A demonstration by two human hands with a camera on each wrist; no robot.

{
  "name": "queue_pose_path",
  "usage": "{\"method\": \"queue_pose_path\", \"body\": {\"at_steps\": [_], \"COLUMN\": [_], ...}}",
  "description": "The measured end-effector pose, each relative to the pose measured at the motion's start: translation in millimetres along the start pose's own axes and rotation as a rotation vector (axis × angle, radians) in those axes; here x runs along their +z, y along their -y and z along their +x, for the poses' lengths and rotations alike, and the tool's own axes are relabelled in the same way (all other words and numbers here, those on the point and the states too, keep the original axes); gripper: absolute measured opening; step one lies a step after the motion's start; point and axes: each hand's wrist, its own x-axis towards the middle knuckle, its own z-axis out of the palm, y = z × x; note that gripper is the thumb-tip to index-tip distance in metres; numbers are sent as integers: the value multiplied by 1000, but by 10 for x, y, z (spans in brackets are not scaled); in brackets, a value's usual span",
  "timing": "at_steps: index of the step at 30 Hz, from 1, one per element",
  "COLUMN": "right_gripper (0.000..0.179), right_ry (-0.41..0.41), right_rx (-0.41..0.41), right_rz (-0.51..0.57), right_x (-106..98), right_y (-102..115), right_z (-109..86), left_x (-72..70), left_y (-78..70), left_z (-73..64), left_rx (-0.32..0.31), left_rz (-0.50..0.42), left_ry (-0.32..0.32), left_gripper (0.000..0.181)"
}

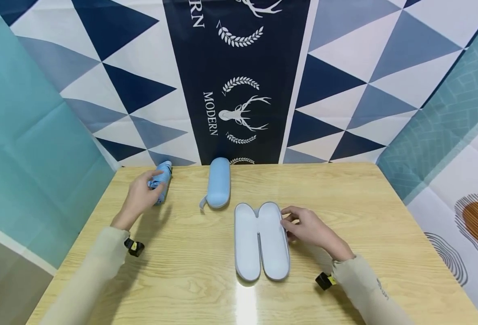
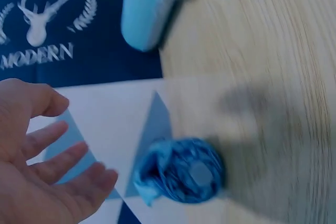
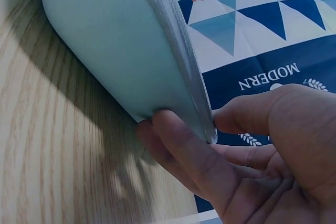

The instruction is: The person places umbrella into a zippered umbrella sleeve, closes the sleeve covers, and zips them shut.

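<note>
A blue folded umbrella (image 1: 164,178) lies at the back left of the table, its bunched cloth and round end (image 2: 200,173) facing the left wrist camera. Beside it my left hand (image 1: 140,195) hovers with fingers apart and loosely bent; in the left wrist view a gap separates the hand (image 2: 58,156) from the umbrella. An unzipped case (image 1: 274,243) lies spread wide in the middle, its two pale inner halves facing up. My right hand (image 1: 308,228) pinches the rim of its right half, thumb on the edge and fingers against the light blue outside (image 3: 115,51).
A closed light blue case (image 1: 219,183) with a strap lies at the back, between the umbrella and the open case. Patterned cloth (image 1: 141,90) rises along the table's back edge. Teal cloth (image 1: 32,135) hangs on the left. Both wrists carry small black cameras.
</note>
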Motion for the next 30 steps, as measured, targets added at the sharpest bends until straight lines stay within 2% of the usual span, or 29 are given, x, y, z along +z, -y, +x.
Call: {"method": "queue_pose_path", "body": {"at_steps": [6, 11, 14, 17, 20, 22, 25, 30], "right_gripper": [37, 38, 38, 38, 39, 38, 38, 38], "right_ry": [-14, -14, -13, -15, -10, -13, -11, -20], "right_rx": [0, 9, 8, 10, 4, 5, -4, -4], "right_rz": [-16, -17, -12, -5, -4, -10, -27, -33], "right_x": [-4, -8, -5, 1, 4, 8, 10, -2], "right_y": [6, -1, -8, -13, -21, -24, -29, -41], "right_z": [-12, -29, -40, -43, -42, -40, -39, -38], "left_x": [-29, -24, -17, -26, -53, -70, -80, -54], "left_y": [155, 263, 335, 416, 482, 510, 534, 565], "left_z": [118, 218, 275, 324, 346, 347, 341, 350], "left_rx": [-65, -116, -187, -300, -408, -446, -468, -462], "left_rz": [17, 10, -4, -19, -22, -14, -2, -25], "left_ry": [-24, -6, 9, 23, 74, 122, 188, 233], "left_gripper": [51, 57, 58, 57, 59, 61, 64, 69]}}
